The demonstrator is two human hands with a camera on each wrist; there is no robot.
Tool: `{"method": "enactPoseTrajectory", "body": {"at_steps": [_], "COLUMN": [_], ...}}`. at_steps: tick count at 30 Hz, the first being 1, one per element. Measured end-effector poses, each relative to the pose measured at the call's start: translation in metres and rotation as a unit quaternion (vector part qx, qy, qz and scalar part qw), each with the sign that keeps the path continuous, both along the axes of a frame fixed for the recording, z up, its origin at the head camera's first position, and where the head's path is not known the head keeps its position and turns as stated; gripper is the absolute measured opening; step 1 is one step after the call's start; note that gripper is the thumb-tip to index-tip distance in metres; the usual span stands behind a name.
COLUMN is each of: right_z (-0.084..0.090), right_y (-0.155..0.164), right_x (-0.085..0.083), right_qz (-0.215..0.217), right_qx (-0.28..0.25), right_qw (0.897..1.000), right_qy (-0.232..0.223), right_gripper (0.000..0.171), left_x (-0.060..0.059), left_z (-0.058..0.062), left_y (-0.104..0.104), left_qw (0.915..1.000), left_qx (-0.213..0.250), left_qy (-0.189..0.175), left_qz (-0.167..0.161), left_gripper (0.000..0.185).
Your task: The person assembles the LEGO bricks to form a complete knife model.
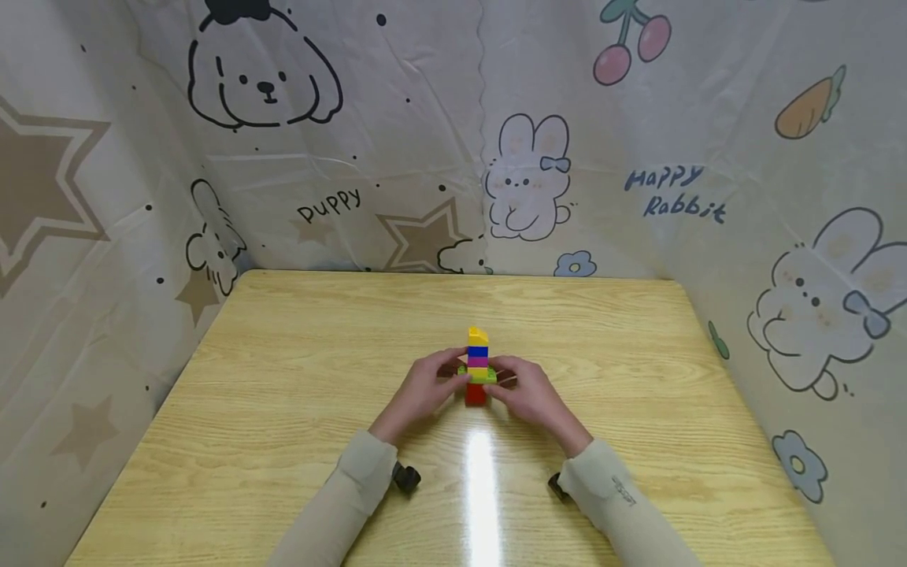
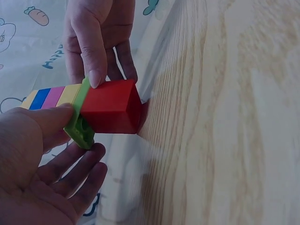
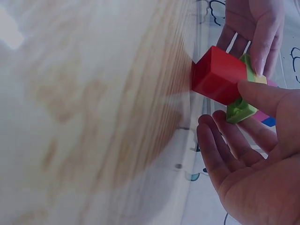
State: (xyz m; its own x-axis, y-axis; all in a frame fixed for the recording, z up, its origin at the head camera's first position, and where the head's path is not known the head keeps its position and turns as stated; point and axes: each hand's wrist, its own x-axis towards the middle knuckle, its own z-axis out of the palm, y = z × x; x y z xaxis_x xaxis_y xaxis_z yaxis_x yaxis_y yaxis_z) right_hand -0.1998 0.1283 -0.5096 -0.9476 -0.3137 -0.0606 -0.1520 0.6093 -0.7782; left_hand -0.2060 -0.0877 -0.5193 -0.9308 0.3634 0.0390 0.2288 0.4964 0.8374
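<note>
A small brick tower [image 1: 478, 366] stands mid-table: a red brick [image 1: 475, 394] at the base, a wider green brick [image 1: 479, 376] on it, then yellow, pink, blue and yellow layers. My left hand [image 1: 449, 376] holds the green brick from the left, my right hand [image 1: 501, 378] from the right. In the left wrist view the left hand [image 2: 84, 131] has its thumb on the green brick [image 2: 79, 124], fingers under it, beside the red brick [image 2: 112, 107]. In the right wrist view the right hand [image 3: 225, 105] pinches the green brick [image 3: 239, 110] next to the red brick [image 3: 218, 75].
The light wooden table [image 1: 283, 378] is walled on three sides by a cartoon-printed curtain [image 1: 524, 157] with rabbits, puppies and stars. Black wrist-camera mounts [image 1: 405, 476] sit under both sleeves. A bright glare streak lies on the table in front of the tower.
</note>
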Motion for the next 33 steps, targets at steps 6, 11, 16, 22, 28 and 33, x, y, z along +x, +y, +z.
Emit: {"method": "enactPoseTrajectory", "body": {"at_steps": [6, 11, 16, 22, 28, 33], "right_z": [0.000, -0.001, -0.001, -0.002, -0.003, -0.004], "right_y": [-0.001, -0.002, -0.003, -0.003, -0.004, -0.003], "right_x": [0.000, -0.002, -0.005, -0.007, -0.008, -0.010], "right_qz": [-0.005, -0.014, -0.015, -0.018, -0.019, -0.019], "right_qx": [-0.015, -0.024, -0.024, -0.018, -0.017, -0.017], "right_qw": [1.000, 0.999, 0.999, 1.000, 1.000, 1.000], "right_qy": [0.011, 0.016, 0.019, 0.014, 0.008, 0.003], "right_gripper": [0.042, 0.047, 0.051, 0.052, 0.052, 0.054], "left_x": [-0.002, -0.007, -0.010, -0.011, -0.010, -0.012], "left_z": [0.000, -0.002, -0.003, -0.003, -0.001, -0.003], "left_y": [0.002, 0.002, 0.004, 0.005, 0.007, 0.008], "left_qw": [0.9997, 0.9993, 0.9991, 0.9990, 0.9989, 0.9986], "left_qx": [0.004, 0.008, 0.004, -0.003, -0.002, -0.005], "left_qy": [-0.014, -0.016, -0.009, -0.004, -0.008, -0.007], "left_qz": [0.019, 0.034, 0.040, 0.044, 0.046, 0.052], "left_gripper": [0.051, 0.052, 0.052, 0.051, 0.049, 0.049]}}
